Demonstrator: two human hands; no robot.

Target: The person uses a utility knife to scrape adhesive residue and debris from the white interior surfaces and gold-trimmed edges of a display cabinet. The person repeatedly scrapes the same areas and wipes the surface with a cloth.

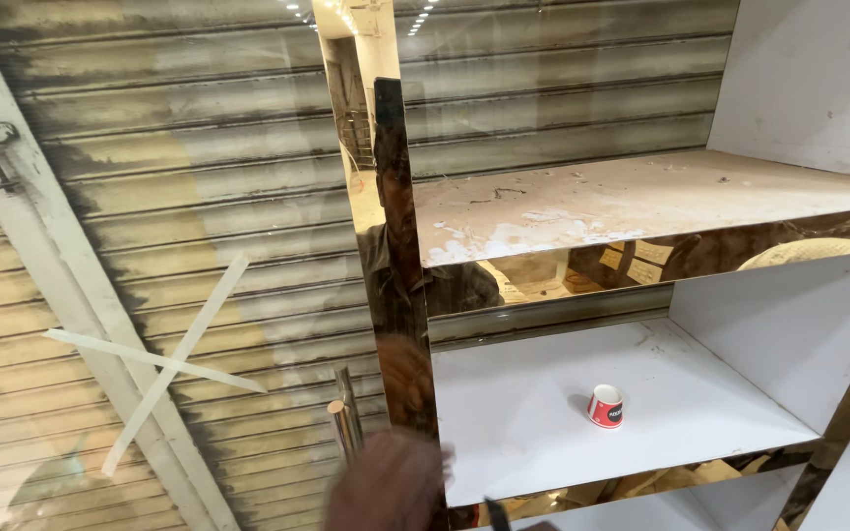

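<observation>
Blurring at the bottom edge, a hand meets the mirrored gold post, its grip seemingly loose, unclear.

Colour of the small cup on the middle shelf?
Red with a white rim; the paper cup shows best in the head view, lying tilted on the white shelf.

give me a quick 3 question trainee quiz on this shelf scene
1. True or false: the cup lies on the upper shelf.
2. Which hand shows in the head view? A) one blurred hand at the bottom edge, by the gold strip B) two hands on the cup C) none
3. Fill in: behind the glass marked with a taped cross is a rolled-down metal ______.

Key:
1. False. It lies on its side on the lower shelf.
2. A. Which hand it is cannot be told.
3. shutter
</observation>
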